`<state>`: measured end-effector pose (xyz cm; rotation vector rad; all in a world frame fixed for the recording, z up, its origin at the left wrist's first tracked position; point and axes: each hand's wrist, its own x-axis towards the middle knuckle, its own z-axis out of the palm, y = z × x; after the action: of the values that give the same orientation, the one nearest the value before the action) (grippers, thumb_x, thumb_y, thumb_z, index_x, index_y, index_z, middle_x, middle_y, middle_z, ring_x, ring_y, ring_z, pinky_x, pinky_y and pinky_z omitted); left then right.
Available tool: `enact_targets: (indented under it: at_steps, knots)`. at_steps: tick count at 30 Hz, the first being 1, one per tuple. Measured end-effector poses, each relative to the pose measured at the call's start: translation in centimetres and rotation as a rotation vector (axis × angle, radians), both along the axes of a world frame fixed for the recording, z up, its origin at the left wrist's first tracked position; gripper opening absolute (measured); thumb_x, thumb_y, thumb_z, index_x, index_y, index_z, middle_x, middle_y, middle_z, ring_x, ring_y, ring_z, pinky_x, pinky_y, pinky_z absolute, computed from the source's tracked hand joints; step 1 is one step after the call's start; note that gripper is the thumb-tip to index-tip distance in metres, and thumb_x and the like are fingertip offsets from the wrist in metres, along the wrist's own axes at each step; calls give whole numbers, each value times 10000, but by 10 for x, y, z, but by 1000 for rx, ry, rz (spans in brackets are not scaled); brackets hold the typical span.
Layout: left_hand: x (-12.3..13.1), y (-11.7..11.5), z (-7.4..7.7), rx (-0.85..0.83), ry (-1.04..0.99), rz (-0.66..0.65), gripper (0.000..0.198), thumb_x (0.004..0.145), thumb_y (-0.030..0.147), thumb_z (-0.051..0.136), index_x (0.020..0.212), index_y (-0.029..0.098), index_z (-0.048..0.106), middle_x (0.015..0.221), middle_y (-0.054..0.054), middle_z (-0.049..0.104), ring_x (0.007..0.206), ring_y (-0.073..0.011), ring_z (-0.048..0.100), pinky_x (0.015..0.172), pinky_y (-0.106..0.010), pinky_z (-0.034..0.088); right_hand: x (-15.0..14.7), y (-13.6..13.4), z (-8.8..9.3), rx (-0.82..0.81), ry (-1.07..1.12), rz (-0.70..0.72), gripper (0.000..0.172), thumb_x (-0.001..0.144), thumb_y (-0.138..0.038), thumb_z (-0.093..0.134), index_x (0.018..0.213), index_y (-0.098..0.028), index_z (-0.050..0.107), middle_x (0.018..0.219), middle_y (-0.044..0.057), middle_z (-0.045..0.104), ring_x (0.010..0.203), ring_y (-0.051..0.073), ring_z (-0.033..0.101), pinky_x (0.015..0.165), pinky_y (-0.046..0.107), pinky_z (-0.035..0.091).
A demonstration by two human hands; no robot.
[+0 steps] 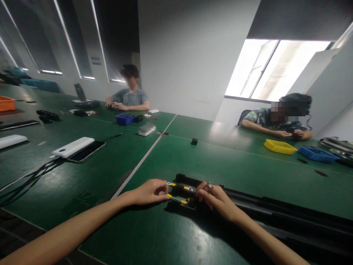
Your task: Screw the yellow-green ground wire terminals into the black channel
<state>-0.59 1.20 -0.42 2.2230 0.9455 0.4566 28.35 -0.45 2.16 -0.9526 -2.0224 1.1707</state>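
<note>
My left hand (151, 192) is closed in a pinch at the ring-terminal end of a short green wire (176, 200) with yellow sleeves. Just above it, a second short wire (179, 186), darker and also yellow-sleeved, ends in a bare ring terminal near my fingers. Both wires run into the near end of a long black channel (261, 208), which lies on the green table and stretches off to the right. My right hand (216, 198) is curled over that channel end, fingers closed. Something small and shiny shows at its knuckles; what the fingertips grip is hidden.
A small black block (194, 141) sits beyond the channel. At left lie a white power bank (73, 147), a phone (87, 151) and cables. Across the table (132, 217) two people sit working, near a dark blue bin (124, 119), a yellow bin (280, 147) and a blue bin (317, 154).
</note>
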Motion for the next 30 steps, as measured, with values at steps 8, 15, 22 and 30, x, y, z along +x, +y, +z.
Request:
enact_targets:
  at_steps: [8,15,22,30]
  knots:
    - [1,1,-1,17,8,-4,150,865,300,611,834,158,572,732,26,510,659,-131,462,596,-196,340,0,-1,-1,2,-5,-10,437,926,-566,442,818,-160,564,668,-3,540,457,77,422,419,191,345]
    - [1,1,-2,11,22,12,137,849,274,640,833,159,568,747,28,515,639,-121,466,574,-187,338,-1,-1,-2,33,3,8,378,938,-506,466,847,-158,584,685,0,550,486,79,420,435,187,350]
    - [0,2,-3,-24,2,1,118,867,261,613,841,159,557,760,30,507,643,-117,461,575,-183,341,-1,0,-1,87,30,21,350,906,-475,547,777,-157,617,662,2,581,499,88,456,461,195,372]
    - [1,1,-1,-49,-10,4,113,859,251,617,843,153,563,741,33,498,627,-114,445,563,-184,333,0,-1,0,137,42,36,325,875,-447,604,794,-148,703,723,39,666,649,141,582,623,243,455]
